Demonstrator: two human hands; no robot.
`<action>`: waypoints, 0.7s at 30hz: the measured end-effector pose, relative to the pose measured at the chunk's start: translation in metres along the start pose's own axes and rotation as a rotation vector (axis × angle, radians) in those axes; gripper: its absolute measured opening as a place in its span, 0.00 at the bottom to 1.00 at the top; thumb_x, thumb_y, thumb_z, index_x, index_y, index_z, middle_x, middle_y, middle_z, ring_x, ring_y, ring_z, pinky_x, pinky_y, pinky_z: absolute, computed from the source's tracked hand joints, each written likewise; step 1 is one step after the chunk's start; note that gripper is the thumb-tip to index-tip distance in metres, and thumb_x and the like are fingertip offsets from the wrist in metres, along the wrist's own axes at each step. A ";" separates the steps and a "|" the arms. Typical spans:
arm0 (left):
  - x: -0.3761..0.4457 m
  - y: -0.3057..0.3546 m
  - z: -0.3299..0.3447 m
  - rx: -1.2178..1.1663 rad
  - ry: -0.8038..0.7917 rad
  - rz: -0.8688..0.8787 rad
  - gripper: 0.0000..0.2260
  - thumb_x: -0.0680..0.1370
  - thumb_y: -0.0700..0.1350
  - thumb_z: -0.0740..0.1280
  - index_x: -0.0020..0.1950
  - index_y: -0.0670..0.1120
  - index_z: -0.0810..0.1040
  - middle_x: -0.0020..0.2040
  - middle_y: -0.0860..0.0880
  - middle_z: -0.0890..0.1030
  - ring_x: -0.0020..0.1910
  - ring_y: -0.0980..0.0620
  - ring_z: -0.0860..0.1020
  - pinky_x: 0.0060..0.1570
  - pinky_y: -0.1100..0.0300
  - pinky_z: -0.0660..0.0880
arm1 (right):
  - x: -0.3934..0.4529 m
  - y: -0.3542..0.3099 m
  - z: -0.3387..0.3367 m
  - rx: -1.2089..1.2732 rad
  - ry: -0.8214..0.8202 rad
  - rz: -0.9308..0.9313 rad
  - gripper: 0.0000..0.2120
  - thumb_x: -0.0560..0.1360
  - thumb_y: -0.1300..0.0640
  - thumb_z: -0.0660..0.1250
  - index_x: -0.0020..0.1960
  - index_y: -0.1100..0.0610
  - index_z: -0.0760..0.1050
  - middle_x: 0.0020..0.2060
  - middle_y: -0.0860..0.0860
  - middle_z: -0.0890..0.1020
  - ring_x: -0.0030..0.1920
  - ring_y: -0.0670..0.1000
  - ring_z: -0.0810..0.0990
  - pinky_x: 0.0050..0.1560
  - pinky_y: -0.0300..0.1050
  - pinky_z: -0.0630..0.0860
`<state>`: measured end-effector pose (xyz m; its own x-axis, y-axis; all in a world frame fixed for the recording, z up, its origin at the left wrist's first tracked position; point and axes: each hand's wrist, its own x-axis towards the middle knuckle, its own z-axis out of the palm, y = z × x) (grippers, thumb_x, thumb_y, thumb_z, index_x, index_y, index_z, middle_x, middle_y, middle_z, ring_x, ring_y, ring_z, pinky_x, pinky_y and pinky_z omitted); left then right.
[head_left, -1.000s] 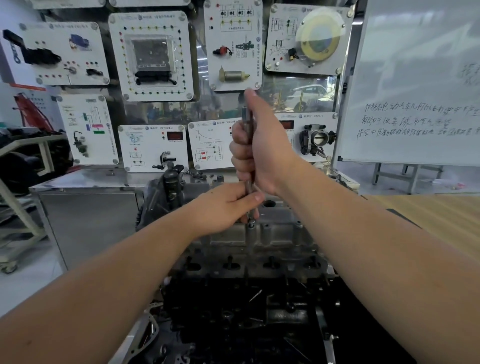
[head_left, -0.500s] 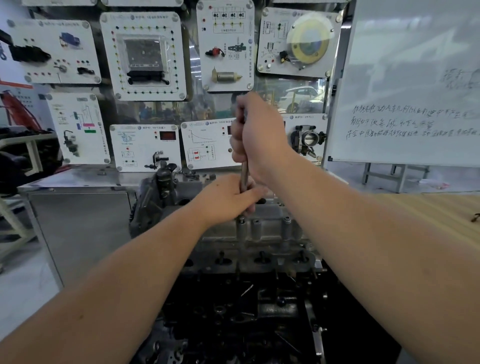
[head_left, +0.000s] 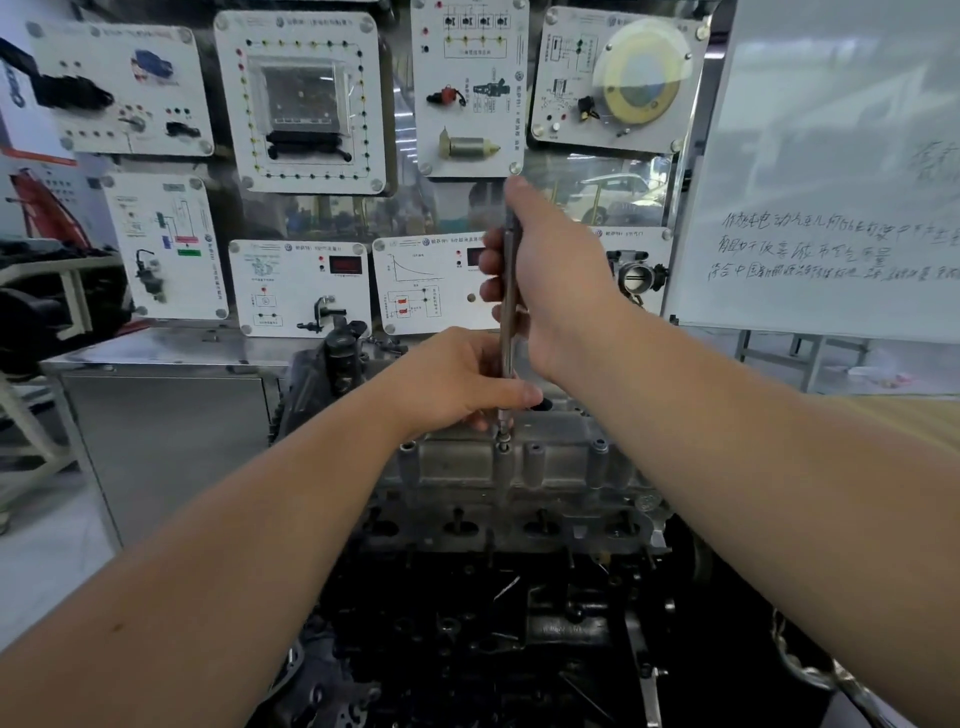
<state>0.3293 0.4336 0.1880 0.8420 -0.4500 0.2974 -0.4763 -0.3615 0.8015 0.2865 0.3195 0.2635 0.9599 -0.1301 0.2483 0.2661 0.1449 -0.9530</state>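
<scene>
A long, thin metal tool (head_left: 508, 332) stands upright with its tip on a bolt (head_left: 502, 442) at the top edge of a grey engine cylinder head (head_left: 550, 467). My right hand (head_left: 550, 275) grips the tool's upper part, fingers wrapped round it. Lower down, my left hand (head_left: 462, 384) holds the shaft just above the bolt, thumb across the front. The tool's lower end is partly hidden by my left hand.
The dark engine block (head_left: 493, 623) fills the space below the head. Behind stands a metal cabinet (head_left: 166, 415) and a wall of white training panels (head_left: 306, 98). A whiteboard (head_left: 831, 171) with handwriting is at the right, a wooden surface (head_left: 904, 415) beneath it.
The view shifted slightly. Both hands stay on the tool at the same bolt, the right hand's grip turning a little round the shaft.
</scene>
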 end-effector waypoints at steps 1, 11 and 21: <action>0.001 -0.001 0.000 0.041 0.019 0.010 0.04 0.74 0.46 0.78 0.44 0.49 0.85 0.37 0.49 0.84 0.34 0.55 0.81 0.36 0.63 0.79 | 0.000 -0.002 0.003 0.010 0.028 0.004 0.18 0.80 0.44 0.63 0.38 0.54 0.76 0.28 0.48 0.74 0.29 0.49 0.70 0.35 0.44 0.69; -0.004 -0.004 -0.006 -0.133 -0.096 -0.018 0.08 0.79 0.35 0.70 0.44 0.46 0.84 0.43 0.43 0.87 0.42 0.51 0.85 0.39 0.61 0.82 | 0.007 0.002 -0.002 0.118 -0.278 -0.032 0.23 0.81 0.46 0.59 0.30 0.51 0.61 0.21 0.46 0.60 0.22 0.48 0.55 0.25 0.38 0.57; -0.009 -0.007 -0.002 0.039 -0.003 0.020 0.06 0.79 0.44 0.73 0.54 0.44 0.86 0.43 0.49 0.88 0.40 0.50 0.85 0.40 0.63 0.80 | 0.002 0.006 0.003 0.106 0.032 -0.119 0.12 0.81 0.48 0.64 0.43 0.55 0.71 0.28 0.49 0.70 0.28 0.48 0.65 0.36 0.47 0.65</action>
<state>0.3251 0.4417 0.1804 0.8317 -0.4597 0.3115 -0.5025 -0.3841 0.7746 0.2899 0.3230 0.2584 0.9183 -0.1837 0.3507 0.3870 0.2295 -0.8931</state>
